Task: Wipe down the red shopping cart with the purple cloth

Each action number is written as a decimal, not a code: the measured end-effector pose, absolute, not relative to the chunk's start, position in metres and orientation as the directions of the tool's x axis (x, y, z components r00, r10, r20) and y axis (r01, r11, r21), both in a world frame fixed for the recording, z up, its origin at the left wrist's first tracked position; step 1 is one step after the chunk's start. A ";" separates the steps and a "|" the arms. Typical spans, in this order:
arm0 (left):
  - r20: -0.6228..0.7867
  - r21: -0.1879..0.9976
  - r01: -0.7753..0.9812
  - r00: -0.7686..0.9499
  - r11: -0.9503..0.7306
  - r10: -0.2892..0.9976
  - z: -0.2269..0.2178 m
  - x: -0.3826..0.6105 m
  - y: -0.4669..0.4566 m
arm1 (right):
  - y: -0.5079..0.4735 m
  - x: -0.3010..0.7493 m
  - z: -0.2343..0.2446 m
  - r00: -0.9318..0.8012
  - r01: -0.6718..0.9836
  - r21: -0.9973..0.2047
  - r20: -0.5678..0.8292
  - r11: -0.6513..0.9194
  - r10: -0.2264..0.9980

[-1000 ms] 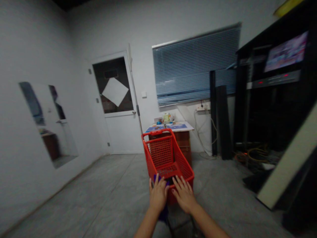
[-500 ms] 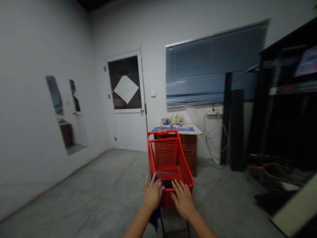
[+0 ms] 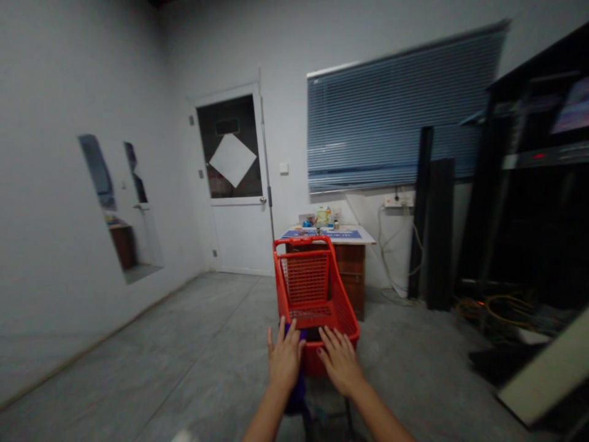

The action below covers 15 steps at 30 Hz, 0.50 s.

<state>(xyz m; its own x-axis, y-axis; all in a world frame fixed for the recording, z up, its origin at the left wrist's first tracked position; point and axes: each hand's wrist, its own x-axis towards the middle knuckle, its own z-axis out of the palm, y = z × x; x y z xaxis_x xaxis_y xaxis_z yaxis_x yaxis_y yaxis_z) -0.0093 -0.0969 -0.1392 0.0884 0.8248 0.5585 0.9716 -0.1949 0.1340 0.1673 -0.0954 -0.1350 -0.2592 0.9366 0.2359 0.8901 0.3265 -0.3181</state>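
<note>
A red plastic shopping cart stands in front of me, its near rim at the bottom centre. My left hand is at the rim's left corner, fingers spread, over a purple cloth that hangs down outside the cart. On the right part of the same rim is my right hand, palm down with its fingers stretched out. Whether either palm presses on the rim I cannot tell. Something dark, its kind unclear, shows inside the basket between the hands.
Behind the cart, a desk with small items stands against the wall. A white door is at the back left, a mirror on the left wall. Dark upright panels, a black rack and coiled yellow cables are on the right.
The view has shifted slightly, so the cart and room sit a little higher. My left hand has moved slightly right, and its fingers stay spread. A pale blurred spot appears at the bottom edge.
</note>
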 end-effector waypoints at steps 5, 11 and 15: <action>0.527 0.174 0.971 0.049 -0.165 0.849 -0.146 -0.008 -0.095 | -0.096 0.167 -0.132 -0.263 0.885 -0.325 0.244 0.334 0.934; 0.522 0.166 0.960 0.109 -0.226 0.846 -0.151 -0.012 -0.085 | -0.106 0.166 -0.121 -0.225 0.896 -0.328 0.244 0.299 0.943; 0.522 0.146 0.959 0.132 -0.241 0.843 -0.152 -0.022 -0.077 | -0.110 0.156 -0.122 -0.206 0.896 -0.337 0.257 0.287 0.944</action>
<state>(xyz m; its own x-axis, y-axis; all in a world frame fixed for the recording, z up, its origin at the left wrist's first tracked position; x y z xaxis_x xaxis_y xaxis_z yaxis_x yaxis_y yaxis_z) -0.0219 -0.0768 -0.1518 0.1321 0.8428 0.5218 0.9594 -0.2410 0.1464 0.1565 -0.1096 -0.1224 -0.2061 0.9443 0.2566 0.8965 0.2873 -0.3373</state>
